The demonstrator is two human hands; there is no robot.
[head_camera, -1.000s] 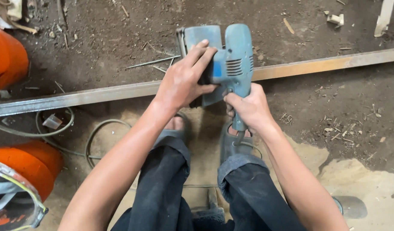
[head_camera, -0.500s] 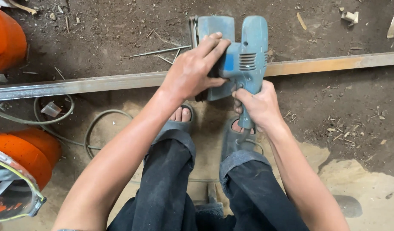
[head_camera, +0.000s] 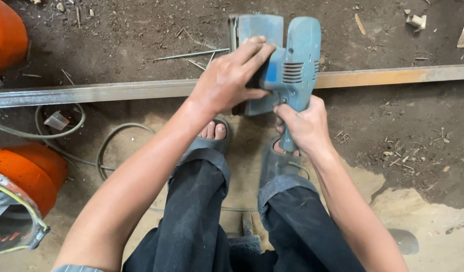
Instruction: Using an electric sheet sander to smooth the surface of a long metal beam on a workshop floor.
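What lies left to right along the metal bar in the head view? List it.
Orange drum → cable loop → left hand → blue power tool → bare bar, with the right hand just under the tool.

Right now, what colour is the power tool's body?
Faded blue power tool, clearest in the head view.

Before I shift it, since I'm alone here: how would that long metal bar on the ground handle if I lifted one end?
The metal bar looks rigid, so probably stiff, not floppy. It runs past both picture edges, so likely heavy and awkward. Its flat sides suggest it won't roll.
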